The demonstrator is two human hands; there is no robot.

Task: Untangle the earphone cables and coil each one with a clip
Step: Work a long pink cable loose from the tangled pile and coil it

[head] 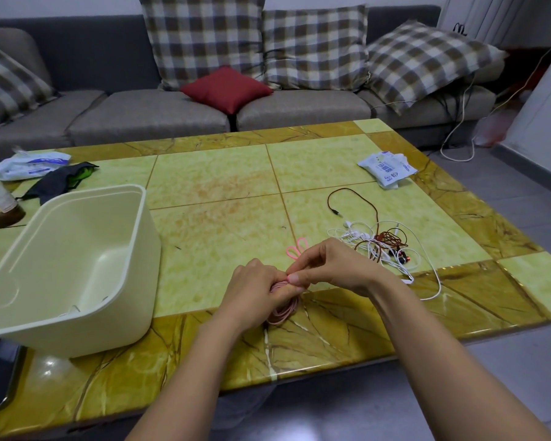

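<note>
Gripping the pink coil (283, 310) near the front edge of the table (220, 186), the left hand (255, 291) holds it with loops hanging toward the person; the right hand (328, 265) pinches its upper end. The white and brown tangle (383, 246) lies to the right, nearer the right hand.

Pink cable (282, 310): coiled, dangling in a bundle. Pink clip (296, 248): poking up just behind. White and brown cables (382, 246): lying tangled rightward.
</note>
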